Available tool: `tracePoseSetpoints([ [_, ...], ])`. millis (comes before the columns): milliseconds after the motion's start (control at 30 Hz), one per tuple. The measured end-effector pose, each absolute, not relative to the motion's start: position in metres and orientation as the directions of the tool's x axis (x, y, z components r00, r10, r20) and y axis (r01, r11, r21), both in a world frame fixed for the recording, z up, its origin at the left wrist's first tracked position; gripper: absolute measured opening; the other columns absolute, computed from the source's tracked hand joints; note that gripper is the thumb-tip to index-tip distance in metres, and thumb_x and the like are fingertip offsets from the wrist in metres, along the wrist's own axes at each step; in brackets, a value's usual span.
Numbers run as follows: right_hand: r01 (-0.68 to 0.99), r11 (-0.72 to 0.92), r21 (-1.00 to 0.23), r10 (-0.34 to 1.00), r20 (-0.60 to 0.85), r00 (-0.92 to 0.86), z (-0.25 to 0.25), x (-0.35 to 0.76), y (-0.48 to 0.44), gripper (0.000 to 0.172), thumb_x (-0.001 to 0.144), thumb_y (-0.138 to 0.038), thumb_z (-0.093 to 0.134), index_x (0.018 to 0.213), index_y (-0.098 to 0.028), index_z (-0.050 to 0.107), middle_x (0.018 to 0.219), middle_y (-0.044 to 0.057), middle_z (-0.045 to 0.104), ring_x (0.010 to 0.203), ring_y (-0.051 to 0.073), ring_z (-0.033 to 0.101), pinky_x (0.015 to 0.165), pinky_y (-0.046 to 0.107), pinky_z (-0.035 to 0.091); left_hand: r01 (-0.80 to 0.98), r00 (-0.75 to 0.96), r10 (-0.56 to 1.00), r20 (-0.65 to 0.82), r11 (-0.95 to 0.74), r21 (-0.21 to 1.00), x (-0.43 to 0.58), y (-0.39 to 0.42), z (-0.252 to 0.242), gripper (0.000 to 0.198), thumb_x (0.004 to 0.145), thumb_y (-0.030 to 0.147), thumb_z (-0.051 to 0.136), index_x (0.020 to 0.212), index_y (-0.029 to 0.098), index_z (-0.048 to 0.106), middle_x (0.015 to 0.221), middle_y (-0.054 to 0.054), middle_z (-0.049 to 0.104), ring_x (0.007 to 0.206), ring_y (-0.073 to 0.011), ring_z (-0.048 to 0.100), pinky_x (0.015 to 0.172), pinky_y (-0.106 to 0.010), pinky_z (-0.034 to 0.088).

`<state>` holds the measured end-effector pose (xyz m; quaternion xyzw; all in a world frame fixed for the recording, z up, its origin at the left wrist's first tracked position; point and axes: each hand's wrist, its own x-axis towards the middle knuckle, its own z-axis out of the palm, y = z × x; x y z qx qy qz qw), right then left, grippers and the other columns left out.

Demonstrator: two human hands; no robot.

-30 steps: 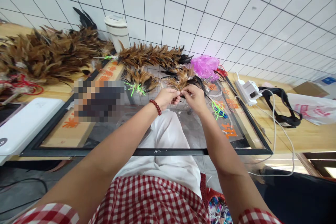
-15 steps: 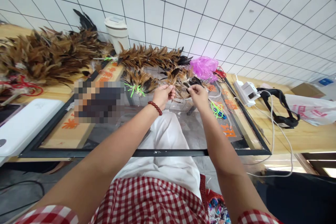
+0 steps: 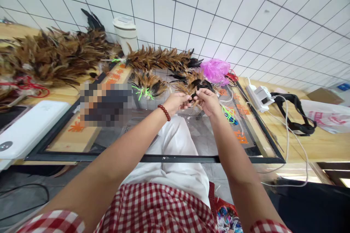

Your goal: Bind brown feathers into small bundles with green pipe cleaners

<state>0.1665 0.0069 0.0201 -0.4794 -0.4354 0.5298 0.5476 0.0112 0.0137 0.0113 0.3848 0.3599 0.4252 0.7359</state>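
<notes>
My left hand (image 3: 177,103), with a red bead bracelet on its wrist, is closed in a pinch near the middle of the glass frame (image 3: 180,158). My right hand (image 3: 207,101) meets it from the right, its fingers pinched on a small dark feather (image 3: 194,96). What my left fingers grip is too small to make out. Right behind my hands lies a loose pile of brown and black feathers (image 3: 188,82). To the left is a feather bunch (image 3: 149,82) with a bright green tie (image 3: 142,92). A long feather strand (image 3: 161,58) lies behind.
A large feather heap (image 3: 54,54) and a white cup (image 3: 125,34) stand at the back left. A white device (image 3: 34,129) lies at the left. Pink plastic (image 3: 215,71), green cord (image 3: 229,113), a charger (image 3: 259,96) and a black strap (image 3: 296,113) are on the right.
My hands have come together; my left hand moved right and now meets my right fingers at the dark feather. The whole view has shifted slightly.
</notes>
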Motion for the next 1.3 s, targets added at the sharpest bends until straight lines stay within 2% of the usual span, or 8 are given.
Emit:
tracePoseSetpoints([
  [200,0.041,0.014,-0.999,0.969,0.023,0.246,0.014,0.175,0.013,0.032,0.055,-0.036,0.079,0.073,-0.017,0.060,0.057,-0.004,0.058,0.046,0.005,0.047,0.043,0.018,0.034,-0.481,0.226,0.965,-0.133,0.229,0.847,0.011,0.017,0.014,0.015,0.083,0.012,0.059,0.068,0.009,0.059,0.060,-0.002,0.059,0.049,-0.0047,0.050,0.048,-0.017,0.036],
  [333,0.001,-0.039,-0.999,0.999,-0.039,0.030,0.014,0.168,0.009,0.037,0.057,-0.047,0.078,0.070,-0.017,0.060,0.048,-0.008,0.044,0.043,0.004,0.034,0.042,0.020,0.025,-0.507,0.231,0.969,-0.087,0.197,0.839,0.012,0.019,0.012,0.011,0.081,0.014,0.062,0.071,0.008,0.061,0.062,-0.002,0.060,0.052,-0.0054,0.053,0.051,-0.017,0.040],
  [400,-0.076,-0.044,-0.996,0.998,-0.041,-0.044,0.016,0.163,0.007,0.041,0.056,-0.051,0.079,0.063,-0.018,0.055,0.049,-0.007,0.043,0.045,0.005,0.035,0.044,0.021,0.027,-0.491,0.273,0.959,-0.074,0.205,0.847,0.013,0.017,0.012,0.011,0.080,0.014,0.064,0.072,0.007,0.062,0.062,-0.003,0.061,0.052,-0.0062,0.054,0.051,-0.018,0.041],
  [533,-0.104,0.111,-0.988,0.990,0.101,0.095,0.017,0.163,0.008,0.046,0.054,-0.051,0.080,0.056,-0.020,0.045,0.050,-0.007,0.042,0.048,0.006,0.034,0.048,0.022,0.028,-0.462,0.230,0.962,-0.148,0.242,0.853,0.014,0.014,0.015,0.009,0.080,0.014,0.064,0.074,0.008,0.062,0.070,-0.005,0.065,0.056,-0.0087,0.060,0.053,-0.020,0.045],
  [633,-0.009,0.162,-0.987,0.982,0.160,0.101,0.016,0.169,0.011,0.045,0.060,-0.053,0.076,0.056,-0.020,0.045,0.049,-0.007,0.040,0.048,0.006,0.033,0.049,0.023,0.027,-0.448,0.188,0.960,-0.207,0.271,0.852,0.013,0.013,0.015,0.009,0.083,0.013,0.060,0.076,0.008,0.062,0.073,-0.007,0.067,0.060,-0.0105,0.064,0.057,-0.022,0.049],
  [800,0.231,0.247,-0.941,0.960,0.269,0.072,0.011,0.166,0.013,0.038,0.064,-0.048,0.071,0.056,-0.019,0.048,0.051,-0.007,0.039,0.050,0.007,0.032,0.051,0.023,0.025,-0.399,0.301,0.914,-0.272,0.380,0.835,0.013,0.014,0.013,0.011,0.086,0.012,0.056,0.076,0.008,0.061,0.069,-0.010,0.068,0.060,-0.0131,0.066,0.057,-0.023,0.052],
  [1167,0.338,0.260,-0.904,0.949,0.304,0.084,0.006,0.163,0.015,0.027,0.069,-0.040,0.063,0.059,-0.019,0.048,0.054,-0.005,0.045,0.053,0.009,0.039,0.052,0.023,0.030,-0.279,0.451,0.858,-0.245,0.396,0.875,0.011,0.013,0.012,0.017,0.079,0.017,0.067,0.067,0.008,0.061,0.055,-0.002,0.058,0.044,-0.0056,0.052,0.043,-0.016,0.041],
  [1300,0.363,0.254,-0.897,0.927,0.332,0.173,0.008,0.175,0.017,0.023,0.073,-0.041,0.058,0.075,-0.018,0.059,0.064,-0.003,0.054,0.057,0.010,0.044,0.057,0.024,0.036,-0.325,0.437,0.876,-0.205,0.366,0.872,0.009,0.014,0.012,0.014,0.080,0.017,0.065,0.070,0.007,0.063,0.054,0.000,0.053,0.043,-0.0050,0.048,0.041,-0.016,0.036],
])
